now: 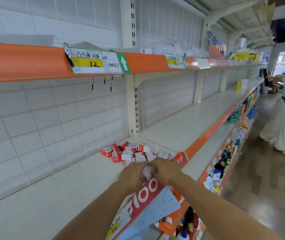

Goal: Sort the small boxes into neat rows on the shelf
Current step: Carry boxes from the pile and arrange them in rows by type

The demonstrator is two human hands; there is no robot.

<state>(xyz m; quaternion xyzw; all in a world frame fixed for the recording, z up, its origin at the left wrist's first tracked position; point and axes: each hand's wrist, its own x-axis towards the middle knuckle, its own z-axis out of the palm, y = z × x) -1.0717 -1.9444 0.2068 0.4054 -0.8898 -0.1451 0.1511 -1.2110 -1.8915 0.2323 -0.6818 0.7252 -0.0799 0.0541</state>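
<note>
Presently both hands, left hand and right hand, pinch one small white box near the shelf front edge; light, crushable cardboard, best held by its sides.

Handwritten "12" on yellow price tag; white "100" on red banner

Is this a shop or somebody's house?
Most likely a shop: long white metal shelves with orange front edges, handwritten price tags clipped on, and a heap of small red-and-white boxes being sorted by two hands.
</note>
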